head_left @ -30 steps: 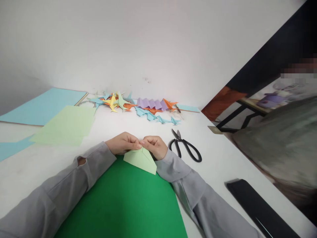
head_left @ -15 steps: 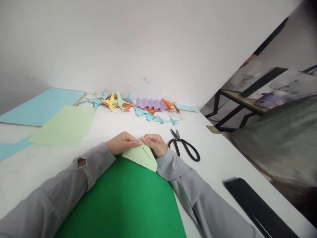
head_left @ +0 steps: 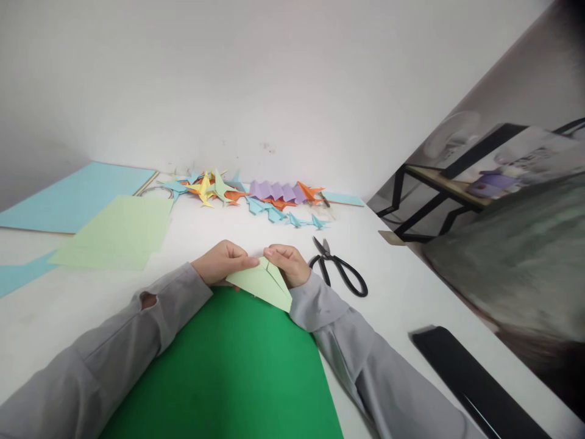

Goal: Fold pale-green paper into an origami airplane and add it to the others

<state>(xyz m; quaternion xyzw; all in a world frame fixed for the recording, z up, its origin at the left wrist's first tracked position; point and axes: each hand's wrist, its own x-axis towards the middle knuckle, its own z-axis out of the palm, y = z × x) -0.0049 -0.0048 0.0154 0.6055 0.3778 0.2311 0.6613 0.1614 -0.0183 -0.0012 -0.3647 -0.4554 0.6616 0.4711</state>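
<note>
A folded sheet of pale green paper [head_left: 262, 285] is held up between my two hands, over the far edge of a green mat [head_left: 228, 366]. My left hand [head_left: 225, 262] pinches its upper left part, thumb on top. On the other side my right hand [head_left: 290, 264] grips the upper right part, thumb near the top point. A crease or flap edge runs down the right side of the paper. The fingers behind the paper are mostly hidden.
Black-handled scissors [head_left: 340, 268] lie right of my hands, and a long black object [head_left: 475, 378] is at lower right. Along the wall sit folded paper figures [head_left: 210, 188] and a purple pleated strip [head_left: 278, 191]. Light green sheets [head_left: 119, 231] and blue sheets [head_left: 77, 195] lie left.
The folded paper has risen slightly and tilted a little. My right thumb has shifted slightly away from my left thumb; both hands still hold the paper.
</note>
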